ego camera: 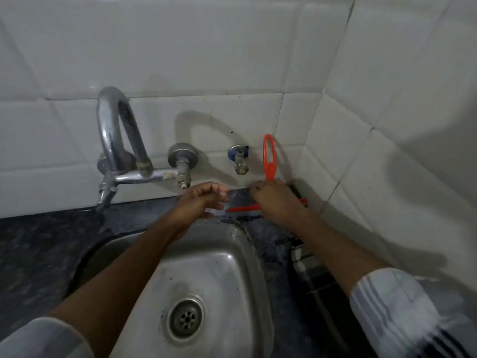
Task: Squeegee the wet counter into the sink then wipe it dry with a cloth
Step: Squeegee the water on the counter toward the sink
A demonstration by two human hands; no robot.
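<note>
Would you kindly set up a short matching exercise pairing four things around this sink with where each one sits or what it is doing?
Things:
1. squeegee
2. left hand
3. checked cloth
4. drain

Places or states:
A. lying on the dark counter to the right of the sink
B. in the floor of the steel sink
C. gripped by the right hand, orange handle standing up against the tiles
D. loosely curled above the back rim of the sink, holding nothing visible

Pairs: 1-C, 2-D, 3-A, 4-B
</note>
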